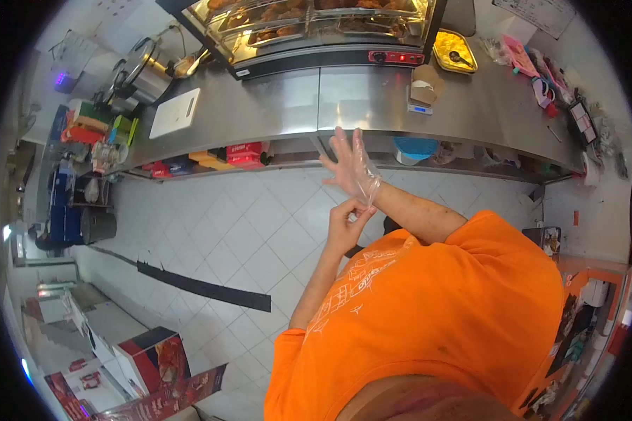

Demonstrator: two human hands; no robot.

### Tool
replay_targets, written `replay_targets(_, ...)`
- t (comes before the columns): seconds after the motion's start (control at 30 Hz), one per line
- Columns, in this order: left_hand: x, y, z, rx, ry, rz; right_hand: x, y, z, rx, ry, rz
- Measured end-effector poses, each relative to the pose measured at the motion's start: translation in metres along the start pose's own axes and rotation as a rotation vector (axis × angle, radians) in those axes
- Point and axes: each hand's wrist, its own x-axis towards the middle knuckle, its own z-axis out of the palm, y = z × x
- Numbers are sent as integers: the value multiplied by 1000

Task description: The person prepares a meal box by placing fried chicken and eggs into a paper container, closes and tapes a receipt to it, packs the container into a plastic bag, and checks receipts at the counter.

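Nearest the camera I monitored remotely, an orange short-sleeved shirt with white print (pixel 435 302) filled the near right. Beyond it, the left hand (pixel 347 224) pinched the cuff of a clear, thin plastic glove (pixel 367 184) worn on the right hand (pixel 345 168), whose spread fingers pointed toward the far grey metal counter (pixel 274 105). A hard tug, I judged, could have split the cuff; bunching could have left it loose.

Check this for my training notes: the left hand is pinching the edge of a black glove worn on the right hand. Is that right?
Not quite: the glove is clear, not black, as the head view shows. The left hand pinching its edge and the right hand wearing it are as you said.
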Motion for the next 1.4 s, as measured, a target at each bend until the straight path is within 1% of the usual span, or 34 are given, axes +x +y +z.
replay_targets(0.07, 25, -9, 2, 84, -34, 0, 14, -26, -17, -90, 102, -137)
replay_targets(0.13, 51, -5, 3, 154, -35, 18, 42, -63, -34, -212, 276, -295)
replay_targets(0.2, 78, 9, 6, 204, 1, 53, 77, -111, -58, -331, 446, -447)
replay_targets(0.23, 90, 5, 6, 174, -2, 18, 96, -140, -73, -393, 527, -521)
replay_targets(0.3, 113, -9, -2, 115, -2, -57, 142, -221, -130, -361, 579, -656)
replay_targets(0.37, 138, -28, -10, 84, -68, -133, 137, -297, -121, -201, 501, -732)
replay_targets(0.4, 153, -32, -15, 86, -111, -172, 156, -325, -148, -391, 633, -752)
replay_targets(0.47, 184, -34, -22, 122, -171, -210, 197, -386, -223, -472, 504, -715)
replay_targets(0.5, 199, -42, -23, 98, -149, -225, 204, -399, -226, -545, 547, -835)
replay_targets(0.57, 226, -61, -24, 42, -106, -255, 204, -420, -216, -666, 665, -837)
replay_targets(0.67, 261, -72, -14, 48, -23, -283, 213, -433, -253, -903, 685, -795)
replay_targets(0.77, 285, -74, -1, 27, 25, -320, 199, -429, -217, -733, 710, -773)
replay_targets(0.8, 290, -74, 4, 14, 30, -345, 204, -429, -224, -622, 674, -787)
replay_targets(0.9, 309, -79, 20, -31, 16, -416, 198, -429, -200, -598, 607, -747)
replay_targets(0.97, 320, -80, 27, -33, -30, -431, 223, -430, -248, -1013, 504, -741)
replay_targets(1.0, 330, -78, 29, -18, -70, -420, 199, -438, -184, -1051, 590, -550)
replay_targets(1.03, 339, -76, 30, -2, -111, -411, 185, -442, -148, -1080, 674, -354)
replay_targets(1.07, 349, -75, 30, 37, -132, -376, 193, -444, -153, -1198, 601, -335)
replay_targets(1.17, 384, -69, 28, 136, -173, -269, 217, -467, -165, -1317, 275, -592)
replay_targets(1.2, 394, -66, 27, 155, -166, -240, 216, -478, -152, -1298, 357, -751)
replay_targets(1.27, 409, -60, 26, 158, -143, -200, 229, -510, -145, -1774, 556, -1090)
replay_targets(1.33, 413, -53, 30, 119, -116, -200, 274, -549, -159, -2121, 721, -1080)
replay_targets(1.4, 407, -52, 34, 91, -101, -227, 310, -578, -161, -2277, 754, -937)
